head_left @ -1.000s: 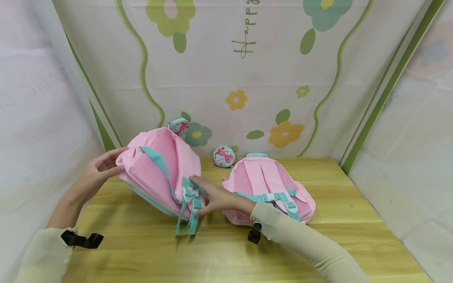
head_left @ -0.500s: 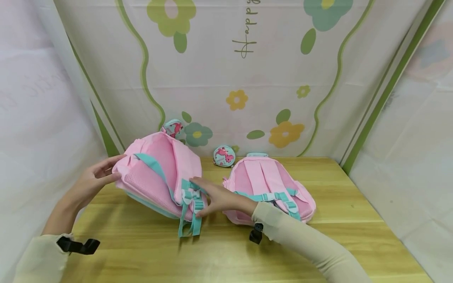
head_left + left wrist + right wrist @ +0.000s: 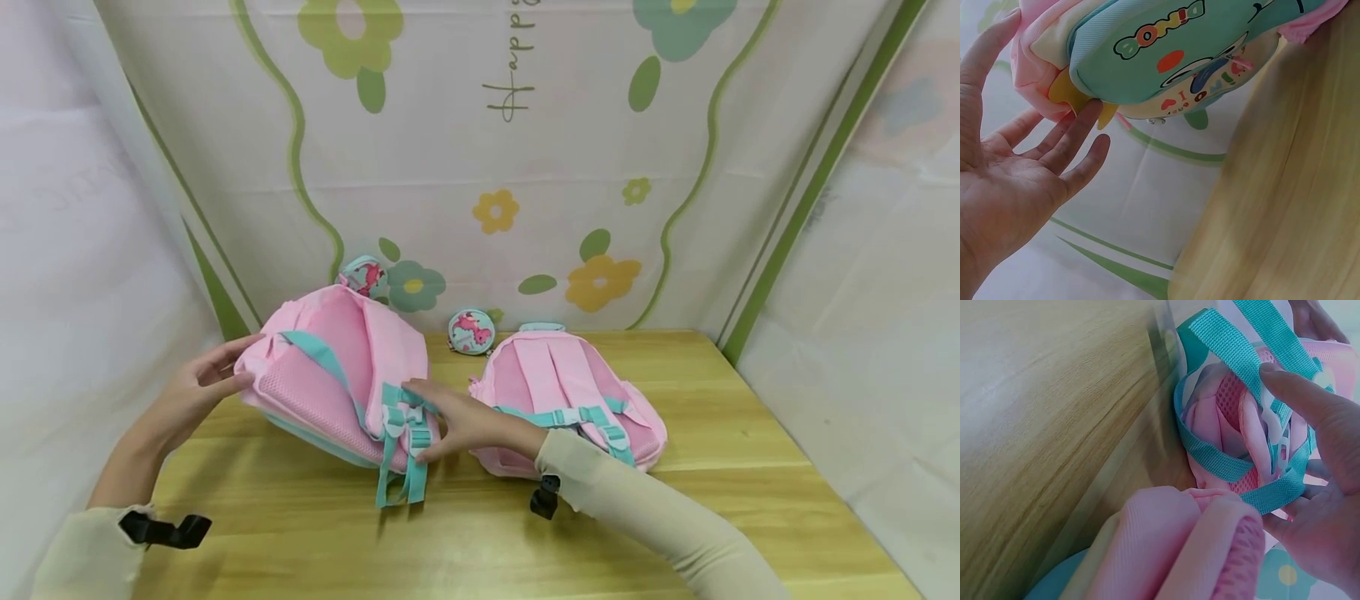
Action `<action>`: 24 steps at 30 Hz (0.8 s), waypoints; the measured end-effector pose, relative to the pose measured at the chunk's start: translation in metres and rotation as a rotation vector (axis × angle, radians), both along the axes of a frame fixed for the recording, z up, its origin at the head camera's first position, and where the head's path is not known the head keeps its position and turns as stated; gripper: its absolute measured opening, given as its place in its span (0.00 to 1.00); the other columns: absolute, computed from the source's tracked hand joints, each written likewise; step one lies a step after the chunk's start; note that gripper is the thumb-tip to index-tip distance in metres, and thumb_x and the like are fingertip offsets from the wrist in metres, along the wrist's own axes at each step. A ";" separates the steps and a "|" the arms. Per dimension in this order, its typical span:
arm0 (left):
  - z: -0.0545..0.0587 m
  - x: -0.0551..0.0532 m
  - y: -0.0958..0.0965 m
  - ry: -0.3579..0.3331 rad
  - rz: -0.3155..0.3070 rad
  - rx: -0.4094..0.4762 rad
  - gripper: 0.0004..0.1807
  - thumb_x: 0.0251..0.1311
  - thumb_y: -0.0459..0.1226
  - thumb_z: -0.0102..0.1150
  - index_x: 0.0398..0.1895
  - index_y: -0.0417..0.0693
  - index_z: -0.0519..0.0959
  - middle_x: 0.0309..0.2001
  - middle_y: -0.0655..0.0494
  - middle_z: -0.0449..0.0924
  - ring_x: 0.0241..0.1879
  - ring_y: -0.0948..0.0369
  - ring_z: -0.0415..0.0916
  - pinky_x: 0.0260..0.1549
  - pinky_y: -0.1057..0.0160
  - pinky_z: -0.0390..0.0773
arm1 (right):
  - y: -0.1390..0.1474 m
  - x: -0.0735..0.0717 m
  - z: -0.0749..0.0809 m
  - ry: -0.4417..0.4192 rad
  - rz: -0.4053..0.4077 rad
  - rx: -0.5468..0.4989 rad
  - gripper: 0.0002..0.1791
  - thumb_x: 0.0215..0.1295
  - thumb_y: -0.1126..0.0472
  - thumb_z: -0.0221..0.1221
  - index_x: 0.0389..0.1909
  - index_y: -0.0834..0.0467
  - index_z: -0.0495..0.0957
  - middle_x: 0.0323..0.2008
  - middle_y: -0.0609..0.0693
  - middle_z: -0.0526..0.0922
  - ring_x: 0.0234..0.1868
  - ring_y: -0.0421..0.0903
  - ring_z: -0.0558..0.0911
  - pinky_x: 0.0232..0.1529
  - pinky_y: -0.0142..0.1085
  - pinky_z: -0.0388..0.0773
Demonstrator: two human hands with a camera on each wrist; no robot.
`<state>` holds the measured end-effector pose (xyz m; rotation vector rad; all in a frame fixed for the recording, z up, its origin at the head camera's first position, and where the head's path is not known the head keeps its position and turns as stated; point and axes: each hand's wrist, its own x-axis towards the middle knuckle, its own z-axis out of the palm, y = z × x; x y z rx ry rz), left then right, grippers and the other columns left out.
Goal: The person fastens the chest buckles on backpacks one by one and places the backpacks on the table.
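A pink child's backpack (image 3: 311, 404) is tilted on the left side of the table, its mesh back panel and teal straps toward me. My left hand (image 3: 187, 396) holds its left end, thumb on one side and fingers on the other. Over the buckled teal straps (image 3: 405, 412) at its right end, my right hand (image 3: 461, 421) grips with thumb and fingers apart; in the right wrist view the thumb lies on the webbing (image 3: 1229, 347). The left wrist view shows the bag's teal cartoon-face front (image 3: 1141, 56). A round dinosaur-print pouch (image 3: 363, 277) hangs at its far side.
A second pink backpack (image 3: 581, 379) lies straps up to the right, beneath my right forearm. Near its top is another round pouch (image 3: 471, 332). Behind the wooden table (image 3: 480, 533) hangs a flowered cloth (image 3: 420, 183), with white cloth at both sides.
The held backpack has lowered slightly and shifted left at its left end, my left hand moving with it. My right hand stays at the straps. The second backpack stays put.
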<state>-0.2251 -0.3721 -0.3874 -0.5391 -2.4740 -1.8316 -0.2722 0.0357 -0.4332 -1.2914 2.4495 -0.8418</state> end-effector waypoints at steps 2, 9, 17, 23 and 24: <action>-0.004 0.000 -0.001 -0.003 -0.010 0.013 0.29 0.74 0.27 0.48 0.77 0.45 0.63 0.63 0.69 0.73 0.56 0.73 0.76 0.52 0.78 0.75 | 0.001 0.000 0.000 -0.002 0.002 0.003 0.61 0.55 0.48 0.76 0.82 0.53 0.48 0.82 0.51 0.50 0.82 0.47 0.52 0.79 0.43 0.56; -0.013 0.000 -0.004 -0.017 -0.028 -0.005 0.29 0.74 0.26 0.47 0.77 0.45 0.63 0.65 0.70 0.72 0.56 0.72 0.76 0.52 0.78 0.74 | 0.004 0.002 -0.002 -0.004 0.003 0.015 0.59 0.56 0.47 0.76 0.82 0.52 0.50 0.82 0.50 0.52 0.82 0.46 0.53 0.79 0.43 0.57; -0.033 -0.012 0.003 -0.049 -0.070 -0.108 0.29 0.75 0.29 0.49 0.77 0.43 0.62 0.65 0.75 0.71 0.56 0.74 0.77 0.51 0.75 0.77 | 0.015 0.006 0.000 -0.028 -0.022 0.039 0.57 0.56 0.46 0.75 0.81 0.53 0.53 0.81 0.51 0.55 0.81 0.48 0.56 0.78 0.47 0.59; -0.042 -0.017 0.008 -0.090 -0.051 -0.090 0.29 0.75 0.31 0.50 0.78 0.44 0.62 0.64 0.73 0.72 0.56 0.74 0.77 0.51 0.76 0.76 | 0.019 0.005 -0.005 -0.042 -0.031 0.039 0.57 0.57 0.44 0.74 0.81 0.51 0.52 0.81 0.49 0.53 0.81 0.45 0.54 0.78 0.45 0.58; -0.042 -0.017 0.008 -0.095 -0.049 -0.084 0.29 0.75 0.31 0.50 0.78 0.44 0.62 0.64 0.73 0.72 0.56 0.74 0.77 0.51 0.76 0.76 | 0.019 0.005 -0.006 -0.041 -0.031 0.036 0.57 0.57 0.44 0.74 0.81 0.51 0.51 0.81 0.48 0.53 0.81 0.45 0.54 0.79 0.45 0.58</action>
